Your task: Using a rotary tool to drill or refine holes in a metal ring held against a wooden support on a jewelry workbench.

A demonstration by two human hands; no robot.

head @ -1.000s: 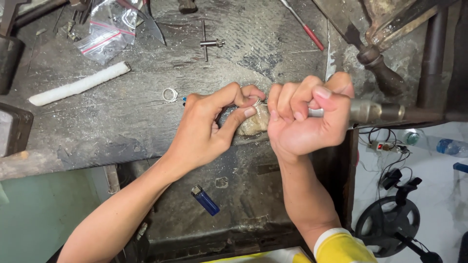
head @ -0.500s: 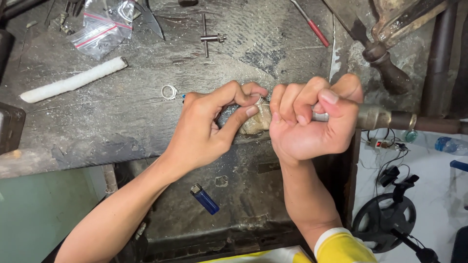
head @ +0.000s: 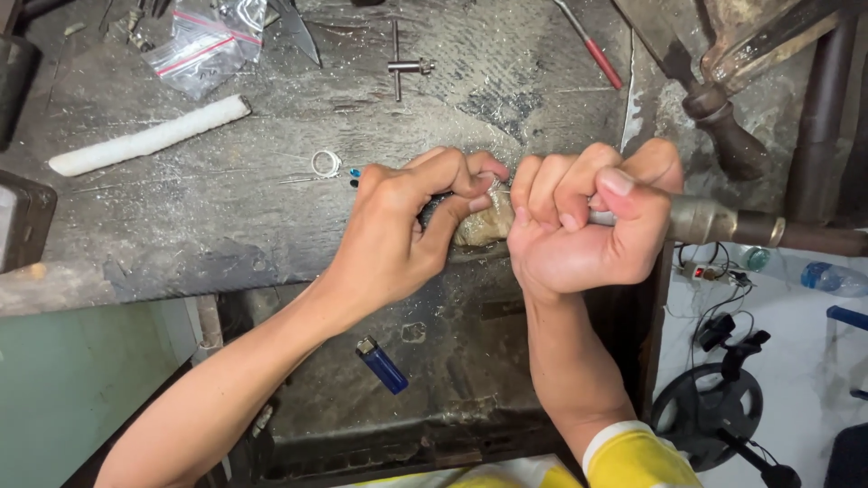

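Bench (head: 271,235): dark, scarred metal-dusted top, fills the upper left of the view.
Lower tray (head: 434,380): below the bench edge at 6 o'clock, blue lighter (head: 382,364) lying in it.
Right hand (head: 588,221): fisted tight around a metal handpiece (head: 723,221); the shaft runs off toward 3 o'clock.
Left hand (head: 407,226): fingers curled narrow, thumb and forefinger pinching a small piece at the bench pin (head: 484,221); the piece itself is too hidden to identify.
Work spot: dead centre, between the two hands, knuckles nearly touching.
White rod (head: 149,136): 10 o'clock of left hand, well apart.
Plastic bag (head: 203,45): 11 o'clock, top edge.
Chuck key (head: 402,63): 12 o'clock.
Ring (head: 325,164): small silver loop, just beside left-hand knuckles at 10 o'clock.
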